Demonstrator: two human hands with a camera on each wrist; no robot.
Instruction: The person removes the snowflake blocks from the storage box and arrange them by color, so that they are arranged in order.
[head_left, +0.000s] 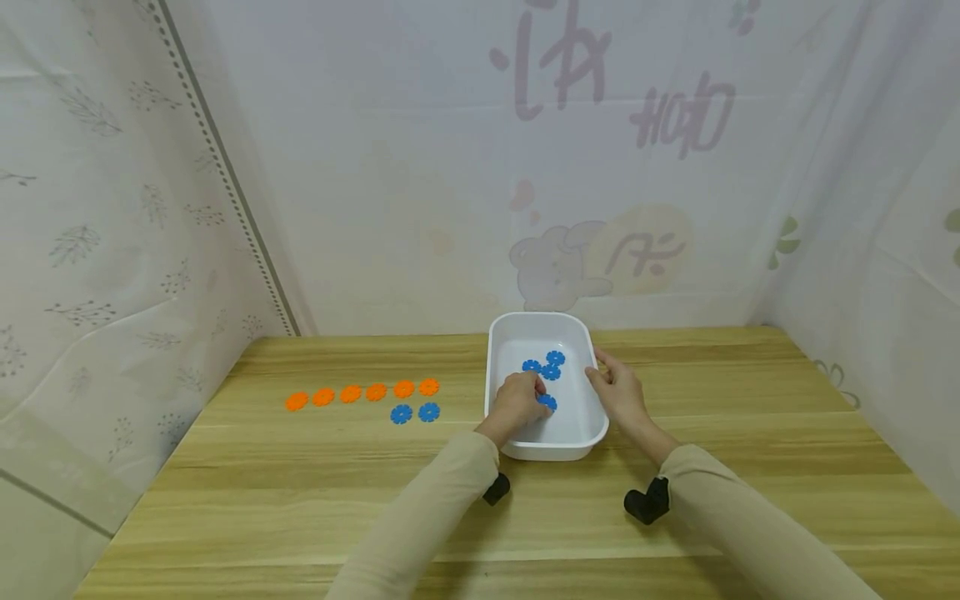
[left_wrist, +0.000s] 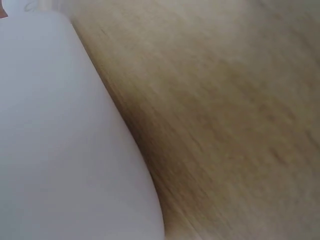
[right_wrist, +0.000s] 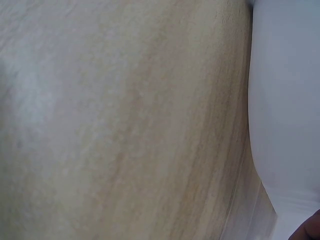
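So on your left, six orange discs (head_left: 350, 395) lie in a row on the table (head_left: 315, 483), with two blue discs (head_left: 396, 416) just in front of the row's right end. Next over, your left hand (head_left: 517, 398) is down in the tray (head_left: 581, 421), fingers bent right at a blue piece (head_left: 549, 402); can't tell if you're actually pinching it. Three more blues (head_left: 551, 373) sit close together just beyond those fingers. Then your right hand (head_left: 621, 393) is pinching the tray's right rim.
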